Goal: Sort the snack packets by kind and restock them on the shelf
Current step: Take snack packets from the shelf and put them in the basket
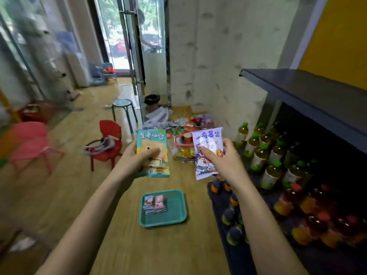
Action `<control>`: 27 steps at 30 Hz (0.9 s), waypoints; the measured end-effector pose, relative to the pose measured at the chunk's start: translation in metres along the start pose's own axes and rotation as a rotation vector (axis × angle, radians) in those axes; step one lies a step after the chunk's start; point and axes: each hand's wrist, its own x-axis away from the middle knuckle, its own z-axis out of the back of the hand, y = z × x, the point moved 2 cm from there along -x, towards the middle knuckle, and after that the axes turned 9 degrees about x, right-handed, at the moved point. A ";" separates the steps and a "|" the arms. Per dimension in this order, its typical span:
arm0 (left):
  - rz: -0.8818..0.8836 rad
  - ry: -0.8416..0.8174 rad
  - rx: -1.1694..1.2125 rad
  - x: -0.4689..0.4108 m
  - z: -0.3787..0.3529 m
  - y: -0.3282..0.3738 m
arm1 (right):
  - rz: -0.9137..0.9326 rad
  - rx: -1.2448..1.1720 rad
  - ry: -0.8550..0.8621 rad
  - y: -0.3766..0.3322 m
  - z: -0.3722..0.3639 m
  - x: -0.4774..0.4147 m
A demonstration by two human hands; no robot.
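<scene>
1. Left grip (137, 161): clenched on a teal-and-cream foil snack packet w/ cartoon print (154, 155), thumb across the front, fingers behind. The packet is upright in mid-air over the wooden floor (69, 185).
2. Right grip (226, 161): pinching a white-and-lilac foil snack packet w/ cartoon bear (206, 155), thumb on its front. It's also upright in mid-air, near the teal one but not touching.
3. Step, my read: sorting. The two prints differ, so prob. two kinds held up for comparison. Neither is on the shelf yet.
4. Below, btwn the forearms: teal rectangular plastic tray (176, 211) on the floor, w/ two short stacks of small packets (155, 204) in one corner. Their prints are too small to read.
5. Further out: mixed heap of colourful snack packets (184, 128) on the floor by the wall, prob. unsorted stock.
6. Right side: dark metal shelf (297, 90), w/ green-capped drink bottles (274, 155) on the low level under it. No snack spot in view.
7. Next move calls for keeping the two kinds apart, each packet going to its own pile or shelf spot. One grip should let go first, either down to the tray or w/ a turn right to the shelf. Foil bags crush, so a light hold.
</scene>
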 end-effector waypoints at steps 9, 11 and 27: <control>0.104 0.147 0.004 -0.110 0.105 -0.037 | -0.081 -0.049 -0.166 0.048 -0.140 -0.112; 0.138 0.154 0.014 -0.139 0.117 -0.052 | -0.100 -0.027 -0.187 0.066 -0.163 -0.137; 0.378 0.301 -0.068 -0.380 0.214 -0.224 | -0.385 -0.020 -0.300 0.240 -0.340 -0.332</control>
